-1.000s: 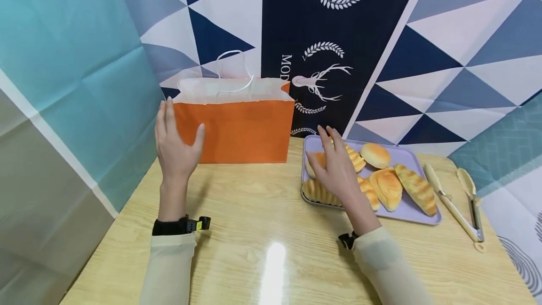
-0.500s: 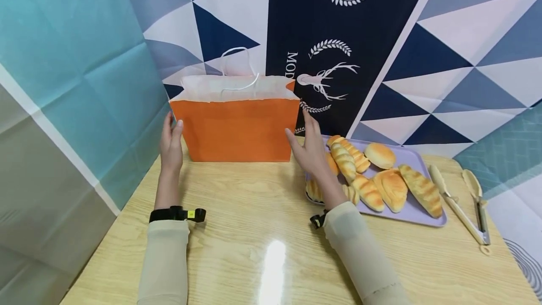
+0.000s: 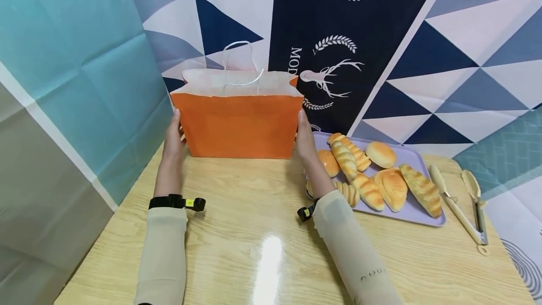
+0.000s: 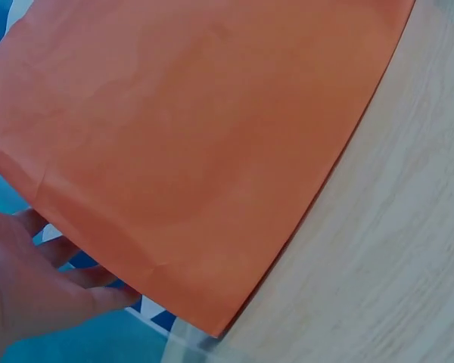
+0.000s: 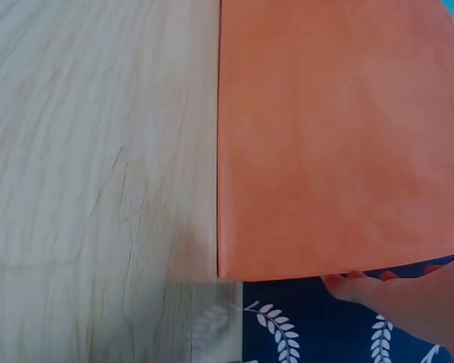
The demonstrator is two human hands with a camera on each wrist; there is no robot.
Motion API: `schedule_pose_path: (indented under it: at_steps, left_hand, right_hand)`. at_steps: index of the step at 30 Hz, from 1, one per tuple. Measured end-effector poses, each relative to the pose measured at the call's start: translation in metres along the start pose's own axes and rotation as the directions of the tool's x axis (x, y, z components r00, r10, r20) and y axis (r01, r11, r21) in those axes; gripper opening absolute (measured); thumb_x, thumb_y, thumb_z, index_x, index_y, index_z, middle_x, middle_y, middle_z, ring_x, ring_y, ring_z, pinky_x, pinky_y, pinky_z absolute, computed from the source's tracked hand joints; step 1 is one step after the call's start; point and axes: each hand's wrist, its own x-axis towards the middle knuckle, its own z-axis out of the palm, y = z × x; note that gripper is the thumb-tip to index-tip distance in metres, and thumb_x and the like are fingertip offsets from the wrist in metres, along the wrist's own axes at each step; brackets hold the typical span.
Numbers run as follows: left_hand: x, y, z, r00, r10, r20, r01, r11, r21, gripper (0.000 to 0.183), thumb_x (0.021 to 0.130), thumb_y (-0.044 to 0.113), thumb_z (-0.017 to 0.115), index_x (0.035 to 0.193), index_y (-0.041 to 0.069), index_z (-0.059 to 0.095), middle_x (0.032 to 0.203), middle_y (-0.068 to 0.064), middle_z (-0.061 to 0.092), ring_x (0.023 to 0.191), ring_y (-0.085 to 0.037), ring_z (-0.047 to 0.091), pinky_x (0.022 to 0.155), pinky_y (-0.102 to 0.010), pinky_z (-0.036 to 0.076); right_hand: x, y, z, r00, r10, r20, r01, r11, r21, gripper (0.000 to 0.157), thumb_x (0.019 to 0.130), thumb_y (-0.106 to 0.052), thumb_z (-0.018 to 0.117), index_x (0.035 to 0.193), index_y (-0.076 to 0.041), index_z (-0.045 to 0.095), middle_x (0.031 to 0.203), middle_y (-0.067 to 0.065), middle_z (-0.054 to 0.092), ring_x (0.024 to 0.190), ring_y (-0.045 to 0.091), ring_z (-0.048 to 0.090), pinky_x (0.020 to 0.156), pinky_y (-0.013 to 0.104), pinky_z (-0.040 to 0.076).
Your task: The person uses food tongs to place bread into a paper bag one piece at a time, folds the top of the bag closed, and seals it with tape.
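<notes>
An orange paper bag (image 3: pixel 239 126) with a white inside and white cord handles stands upright on the table by the back wall, its mouth open. My left hand (image 3: pixel 173 140) is against the bag's left side. In the left wrist view, that hand's fingers (image 4: pixel 83 276) reach along the side edge, partly hidden behind the paper. Against the right side rests my right hand (image 3: pixel 306 140). The right wrist view shows its fingers (image 5: pixel 371 287) touching the side edge, with their far parts hidden by the bag. Neither hand is wrapped round the bag.
To the right, a purple tray (image 3: pixel 412 154) carries several bread pieces (image 3: pixel 389 188); my right forearm overlaps its left edge. A pair of tongs (image 3: pixel 459 211) lies right of the tray. Patterned cloth walls (image 3: pixel 76 74) stand at the back and left of the wooden table (image 3: pixel 228 229).
My right hand has moved left from over the tray to the bag's right side. My left hand has lowered from the bag's front left corner to its left side.
</notes>
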Motion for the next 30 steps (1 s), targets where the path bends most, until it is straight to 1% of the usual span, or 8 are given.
schedule_pose_path:
  at_steps: [4,10,13,17,21,24,27,30]
  left_hand:
    - [0.004,0.006,0.002,0.996,-0.076,0.039,0.074,0.997,0.037,0.092,0.081,0.087,0.029,0.158,0.038,0.014,0.163,0.006,0.015,0.144,-0.022,0.016,0.118,-0.057,0.006]
    - [0.011,0.011,-0.004,0.994,-0.074,0.084,0.075,0.997,-0.007,0.085,0.089,0.081,0.016,0.158,0.031,0.018,0.159,-0.003,0.024,0.137,-0.027,0.026,0.114,-0.052,0.02]
    - [0.014,0.012,-0.006,0.988,-0.053,0.145,0.057,0.998,-0.028,0.073,0.097,0.07,0.018,0.149,0.022,0.035,0.142,-0.005,0.04,0.121,-0.024,0.041,0.101,-0.045,0.032]
    - [0.015,0.014,-0.007,0.965,-0.028,0.262,0.029,1.0,-0.002,0.051,0.101,0.059,0.023,0.128,0.022,0.046,0.116,0.001,0.047,0.101,-0.02,0.046,0.086,-0.042,0.035]
    - [0.008,0.018,-0.012,0.93,-0.052,0.363,0.017,0.995,0.1,0.062,0.1,0.063,0.023,0.141,0.019,0.039,0.136,-0.005,0.04,0.122,-0.03,0.041,0.1,-0.052,0.032]
    - [-0.001,0.019,-0.018,0.913,-0.088,0.398,0.034,0.99,0.14,0.077,0.098,0.068,0.021,0.153,0.015,0.024,0.155,-0.011,0.023,0.138,-0.035,0.027,0.108,-0.061,0.023]
    - [-0.012,0.018,-0.024,0.907,-0.094,0.41,0.044,0.991,0.13,0.076,0.099,0.066,0.021,0.156,0.016,0.018,0.157,-0.014,0.018,0.141,-0.038,0.022,0.109,-0.062,0.021]
    - [-0.026,0.016,-0.032,0.903,-0.079,0.422,0.031,0.992,0.119,0.068,0.102,0.062,0.02,0.156,0.021,0.017,0.15,-0.011,0.027,0.137,-0.035,0.028,0.106,-0.057,0.024]
  right_hand:
    - [0.003,-0.003,0.002,0.989,0.144,0.026,-0.146,0.97,0.193,0.078,0.099,-0.067,0.016,0.153,-0.013,0.031,0.143,0.015,0.04,0.128,0.026,0.042,0.112,0.053,0.031]
    - [0.005,-0.008,0.003,0.971,0.23,0.068,-0.239,0.954,0.179,0.083,0.096,-0.072,0.014,0.156,-0.015,0.027,0.151,0.012,0.037,0.134,0.025,0.038,0.115,0.051,0.028]
    - [0.008,-0.011,0.002,0.966,0.25,0.064,-0.258,0.951,0.17,0.083,0.096,-0.072,0.014,0.157,-0.016,0.025,0.154,0.012,0.035,0.136,0.024,0.036,0.116,0.05,0.027]
    - [0.01,-0.015,0.0,0.958,0.278,0.074,-0.287,0.945,0.159,0.085,0.096,-0.072,0.016,0.156,-0.014,0.027,0.153,0.015,0.036,0.136,0.025,0.036,0.116,0.051,0.026]
    - [0.004,-0.016,-0.002,0.955,0.265,0.136,-0.279,0.955,0.097,0.083,0.097,-0.071,0.015,0.158,-0.016,0.024,0.154,0.015,0.034,0.135,0.029,0.038,0.115,0.052,0.028]
    - [-0.004,-0.016,-0.002,0.951,0.253,0.178,-0.267,0.962,0.064,0.082,0.097,-0.071,0.016,0.159,-0.018,0.018,0.157,0.014,0.029,0.136,0.032,0.037,0.114,0.053,0.028]
    - [-0.015,-0.016,-0.004,0.947,0.252,0.201,-0.271,0.96,0.074,0.082,0.098,-0.069,0.018,0.16,-0.016,0.014,0.158,0.015,0.026,0.137,0.034,0.035,0.115,0.054,0.027]
    - [-0.029,-0.013,-0.008,0.942,0.249,0.226,-0.269,0.961,0.063,0.083,0.098,-0.069,0.018,0.16,-0.015,0.009,0.159,0.015,0.023,0.139,0.034,0.031,0.115,0.054,0.025]
